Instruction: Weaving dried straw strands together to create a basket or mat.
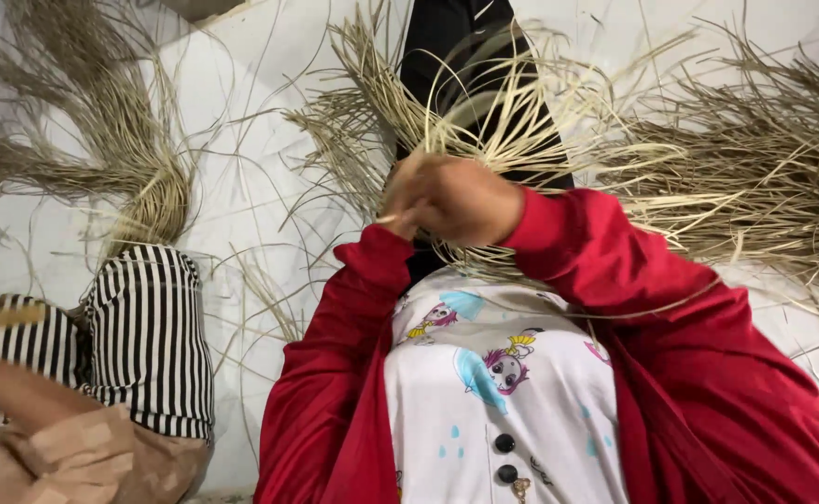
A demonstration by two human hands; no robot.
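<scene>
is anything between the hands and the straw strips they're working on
Nothing visible. Both hands, the left hand and the right hand, are closed together directly on the pale straw strips, which fan out from their grip. The striped-sleeved person sits off to the side, apart.

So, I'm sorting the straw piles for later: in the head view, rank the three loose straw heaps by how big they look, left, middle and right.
1. Right straw heap: largest.
2. Left straw heap and middle straw heap: these look alike. The person's hands and a dark garment cover part of the middle one, so I won't rank them.
</scene>
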